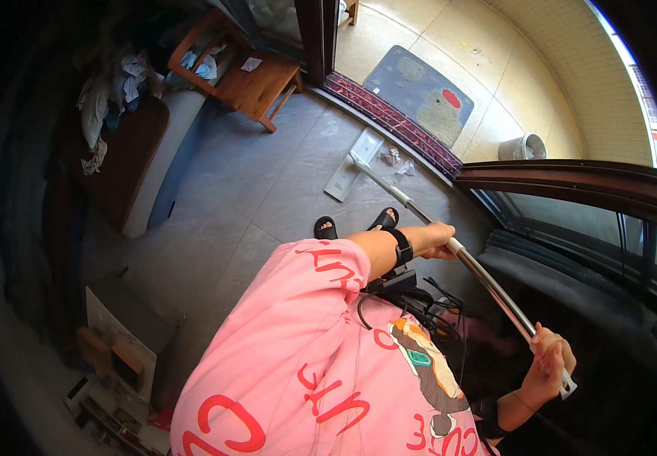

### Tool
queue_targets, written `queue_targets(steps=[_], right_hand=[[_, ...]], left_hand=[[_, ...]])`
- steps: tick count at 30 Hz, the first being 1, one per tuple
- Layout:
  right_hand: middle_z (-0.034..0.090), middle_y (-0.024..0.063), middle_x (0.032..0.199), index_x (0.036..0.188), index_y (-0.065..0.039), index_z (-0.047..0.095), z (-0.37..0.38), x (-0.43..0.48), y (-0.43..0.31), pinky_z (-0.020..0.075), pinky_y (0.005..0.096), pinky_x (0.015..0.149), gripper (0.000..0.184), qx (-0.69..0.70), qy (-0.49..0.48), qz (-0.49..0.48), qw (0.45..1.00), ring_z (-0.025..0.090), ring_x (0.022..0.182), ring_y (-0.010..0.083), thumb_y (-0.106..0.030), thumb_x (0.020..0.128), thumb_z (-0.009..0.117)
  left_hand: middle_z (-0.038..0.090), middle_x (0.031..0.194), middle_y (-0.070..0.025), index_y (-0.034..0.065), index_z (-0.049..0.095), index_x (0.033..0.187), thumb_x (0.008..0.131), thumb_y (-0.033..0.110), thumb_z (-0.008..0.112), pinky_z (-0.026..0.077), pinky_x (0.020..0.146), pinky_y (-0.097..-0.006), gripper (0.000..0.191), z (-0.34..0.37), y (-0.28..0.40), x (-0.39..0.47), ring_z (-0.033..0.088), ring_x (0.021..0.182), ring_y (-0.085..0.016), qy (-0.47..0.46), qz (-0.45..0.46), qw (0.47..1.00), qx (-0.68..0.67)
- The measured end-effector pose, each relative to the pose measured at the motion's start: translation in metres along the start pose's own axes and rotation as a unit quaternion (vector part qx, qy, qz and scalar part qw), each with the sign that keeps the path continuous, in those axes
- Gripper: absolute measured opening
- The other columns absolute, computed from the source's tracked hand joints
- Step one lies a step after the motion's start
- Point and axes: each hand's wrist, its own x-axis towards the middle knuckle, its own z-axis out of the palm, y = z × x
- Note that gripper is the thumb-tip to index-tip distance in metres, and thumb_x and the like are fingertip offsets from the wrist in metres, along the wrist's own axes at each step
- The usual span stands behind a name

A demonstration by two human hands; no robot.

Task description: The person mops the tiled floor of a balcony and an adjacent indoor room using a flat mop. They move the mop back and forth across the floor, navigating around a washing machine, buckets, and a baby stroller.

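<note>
A flat mop's long metal pole (491,285) runs slantwise across the view. My left hand (438,240) grips it near a white collar midway along. Around its upper end, just below the white end cap (568,386), my right hand (554,356) is closed. The rectangular pale mop head (355,164) lies flat on the grey tiled floor (237,188), ahead of my feet in black sandals (326,227). Beside the mop head, towards the door sill, sit a small clump of litter (389,157) and a clear plastic scrap (406,168).
A dark red patterned door sill (391,119) borders a balcony with a grey mat (420,94) and a white bin (522,148). The brown door frame (568,182) stands at right. A wooden chair (260,80) and a cloth-laden sofa (157,154) stand at left.
</note>
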Motion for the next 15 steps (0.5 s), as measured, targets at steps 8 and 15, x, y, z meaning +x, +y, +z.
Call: queue_targets(steps=[8,15], right_hand=[[0.051,0.0076,0.053,0.055,-0.005,0.048,0.016,0.022,-0.036,0.0485,0.0396,0.082,0.019,0.065,-0.117,-0.159,0.978,0.054,0.054,0.0215,-0.015,0.071,0.050],[0.048,0.0082,0.060,0.062,0.001,0.046,0.070,0.070,0.000,0.0452,0.0402,0.085,0.017,0.082,-0.121,-0.001,0.989,0.053,0.066,0.0223,-0.006,0.076,0.052]], left_hand=[[0.060,0.090,-0.0179,-0.0063,0.044,0.105,0.094,0.016,0.042,0.055,0.082,-0.0426,0.025,-0.024,0.001,-0.047,0.065,0.084,-0.030,0.010,0.057,0.994,-0.094],[0.057,0.090,-0.0162,-0.0059,0.043,0.094,0.090,0.014,0.039,0.057,0.081,-0.0393,0.021,-0.088,0.041,-0.048,0.064,0.084,-0.027,0.138,0.092,0.981,-0.105]])
